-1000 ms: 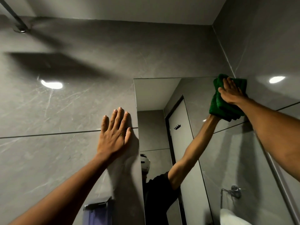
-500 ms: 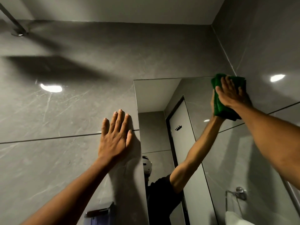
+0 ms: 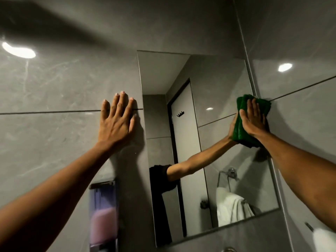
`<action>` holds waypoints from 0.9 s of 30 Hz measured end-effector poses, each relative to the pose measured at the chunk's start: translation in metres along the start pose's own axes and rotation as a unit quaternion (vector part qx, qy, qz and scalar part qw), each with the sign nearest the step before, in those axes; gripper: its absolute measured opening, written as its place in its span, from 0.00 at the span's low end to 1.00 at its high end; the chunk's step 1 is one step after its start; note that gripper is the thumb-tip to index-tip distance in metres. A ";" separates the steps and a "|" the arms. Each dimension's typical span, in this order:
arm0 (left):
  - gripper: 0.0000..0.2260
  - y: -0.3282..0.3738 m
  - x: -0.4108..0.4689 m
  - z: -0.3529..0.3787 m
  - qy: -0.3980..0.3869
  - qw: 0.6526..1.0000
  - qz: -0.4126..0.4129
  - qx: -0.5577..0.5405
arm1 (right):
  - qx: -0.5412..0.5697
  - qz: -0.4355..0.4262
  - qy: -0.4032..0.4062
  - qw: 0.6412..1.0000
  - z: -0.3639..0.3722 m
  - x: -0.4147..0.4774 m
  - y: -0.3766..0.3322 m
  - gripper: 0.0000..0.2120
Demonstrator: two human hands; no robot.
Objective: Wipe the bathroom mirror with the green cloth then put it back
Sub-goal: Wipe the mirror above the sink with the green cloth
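Note:
The tall frameless mirror (image 3: 181,73) hangs on the grey tiled wall, its right edge in the room's corner. My right hand (image 3: 253,120) lies flat on the folded green cloth (image 3: 263,106) and presses it against the mirror's right edge, about a third of the way down. The cloth's reflection sits just left of it. My left hand (image 3: 117,119) rests flat with fingers spread on the wall tile, just left of the mirror's left edge, holding nothing.
A wall-mounted soap dispenser (image 3: 104,213) with pink liquid hangs below my left arm. A white towel (image 3: 324,240) shows at the lower right corner; another towel on a ring appears as a reflection in the mirror. The side wall (image 3: 300,42) meets the mirror at right.
My right hand has slid the cloth down the mirror's right edge from the top corner. The view has tilted lower, showing the mirror's bottom edge. My left hand stays on the wall.

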State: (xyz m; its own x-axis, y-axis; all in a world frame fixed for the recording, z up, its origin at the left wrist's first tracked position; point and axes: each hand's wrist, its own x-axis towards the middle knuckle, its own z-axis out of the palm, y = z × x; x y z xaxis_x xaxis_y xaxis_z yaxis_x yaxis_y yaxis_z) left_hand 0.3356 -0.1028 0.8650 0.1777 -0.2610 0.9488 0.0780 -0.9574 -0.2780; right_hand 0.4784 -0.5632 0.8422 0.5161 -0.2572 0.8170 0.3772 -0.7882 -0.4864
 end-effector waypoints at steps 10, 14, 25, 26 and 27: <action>0.30 0.008 -0.031 0.005 -0.033 0.999 0.002 0.017 | 0.036 0.073 -0.004 0.997 0.037 -0.100 0.049 0.31; 0.30 0.009 -0.031 0.002 -0.039 0.999 0.002 0.012 | 0.050 0.105 -0.008 0.993 0.051 -0.151 0.071 0.31; 0.28 0.010 -0.030 0.004 -0.040 0.999 0.004 0.000 | 0.093 0.211 0.047 0.972 0.092 -0.239 0.085 0.27; 0.28 0.010 -0.030 0.005 -0.039 0.999 0.003 0.000 | 0.101 0.215 0.056 0.970 0.095 -0.241 0.084 0.27; 0.28 0.009 -0.030 0.006 -0.038 0.999 0.002 -0.001 | 0.105 0.217 0.062 0.968 0.097 -0.244 0.082 0.27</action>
State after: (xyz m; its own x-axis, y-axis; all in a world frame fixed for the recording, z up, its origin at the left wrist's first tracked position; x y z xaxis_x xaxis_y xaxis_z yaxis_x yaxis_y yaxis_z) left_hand 0.3366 -0.1026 0.8329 0.2526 -0.2548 0.9334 0.0753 -0.9566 -0.2815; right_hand 0.4583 -0.5103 0.5733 0.5701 -0.6141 0.5458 0.3007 -0.4623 -0.8342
